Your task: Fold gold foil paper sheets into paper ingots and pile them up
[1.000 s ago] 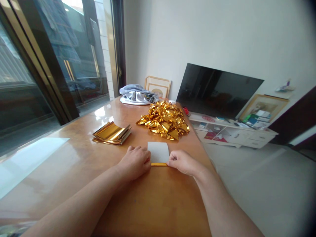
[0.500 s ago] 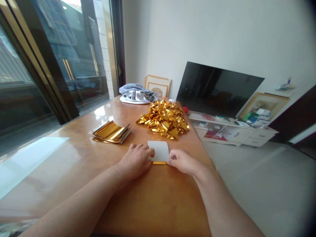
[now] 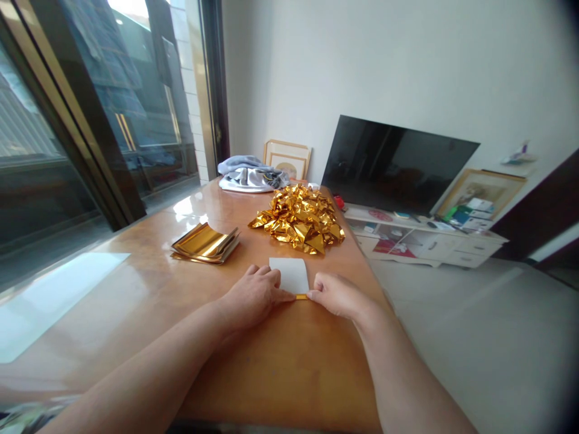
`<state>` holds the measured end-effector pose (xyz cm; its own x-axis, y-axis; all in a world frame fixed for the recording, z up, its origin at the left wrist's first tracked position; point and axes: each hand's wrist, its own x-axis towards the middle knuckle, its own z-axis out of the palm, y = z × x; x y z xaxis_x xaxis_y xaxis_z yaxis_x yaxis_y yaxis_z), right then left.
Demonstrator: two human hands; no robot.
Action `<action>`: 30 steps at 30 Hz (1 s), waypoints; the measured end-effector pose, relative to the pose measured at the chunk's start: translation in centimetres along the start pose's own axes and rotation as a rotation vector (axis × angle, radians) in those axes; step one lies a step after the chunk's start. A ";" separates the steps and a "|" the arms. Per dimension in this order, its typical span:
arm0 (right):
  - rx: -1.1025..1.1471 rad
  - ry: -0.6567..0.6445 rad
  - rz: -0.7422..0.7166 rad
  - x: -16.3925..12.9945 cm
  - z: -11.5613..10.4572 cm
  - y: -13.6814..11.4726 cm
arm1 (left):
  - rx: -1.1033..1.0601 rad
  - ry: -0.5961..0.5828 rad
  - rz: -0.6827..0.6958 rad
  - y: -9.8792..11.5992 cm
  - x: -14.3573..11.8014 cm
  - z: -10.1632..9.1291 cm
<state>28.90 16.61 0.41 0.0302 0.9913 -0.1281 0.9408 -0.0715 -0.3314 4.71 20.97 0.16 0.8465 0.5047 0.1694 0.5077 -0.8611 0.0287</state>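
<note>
Both hands press flat on a small sheet [image 3: 290, 274] lying white side up near the front right of the worktop [image 3: 136, 301], its near edge turned over into a narrow gold fold [image 3: 301, 296]. The left hand [image 3: 253, 295] lies palm down, fingers loosely curled, fingertips bearing on the left part of the fold; the right hand [image 3: 337, 294] is curled too, fingertips pinching or pressing the fold's right end, though I cannot tell if anything is truly gripped between thumb and finger. The fold looks like the step in hand, and doing it well probably means keeping the strip the same width from end to end, holding one end pinned while the other fingers run outward along the crease, and pressing firmly, since foil-backed paper tends to spring open. The glossy worktop may let the sheet slide, so downward pressure should come before any sideways stroke. Beyond the sheet sits a pile of crumpled gold pieces [image 3: 301, 218], and to the left a stack of flat gold sheets [image 3: 204, 244], curling at the edges. A bundle of cloth [image 3: 251, 175] rests at the far end, well apart.
</note>
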 end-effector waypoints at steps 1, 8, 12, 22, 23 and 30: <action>-0.015 0.023 0.003 -0.2 -0.3 -0.1 | -0.002 -0.002 -0.001 0.0 0.0 0.0; 0.173 0.194 -0.264 -1.2 0.0 -2.4 | -0.021 -0.012 0.008 0.0 0.0 -0.3; 0.366 0.187 -0.336 -0.5 2.3 -3.6 | 0.003 0.003 0.023 -0.1 0.0 -0.1; 0.192 0.150 -0.181 1.0 3.5 -3.2 | -0.015 0.017 0.037 -0.5 0.0 0.5; 0.160 0.136 -0.172 0.9 3.4 -3.3 | -0.020 0.012 0.036 -0.4 0.0 0.4; -0.013 0.072 -0.097 -0.1 2.3 -3.7 | -0.036 0.016 0.014 -0.5 0.0 0.4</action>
<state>24.64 16.53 -0.55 -0.0370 0.9989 -0.0283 0.9448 0.0257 -0.3267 4.51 21.42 -0.22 0.8506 0.4919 0.1859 0.4896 -0.8698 0.0613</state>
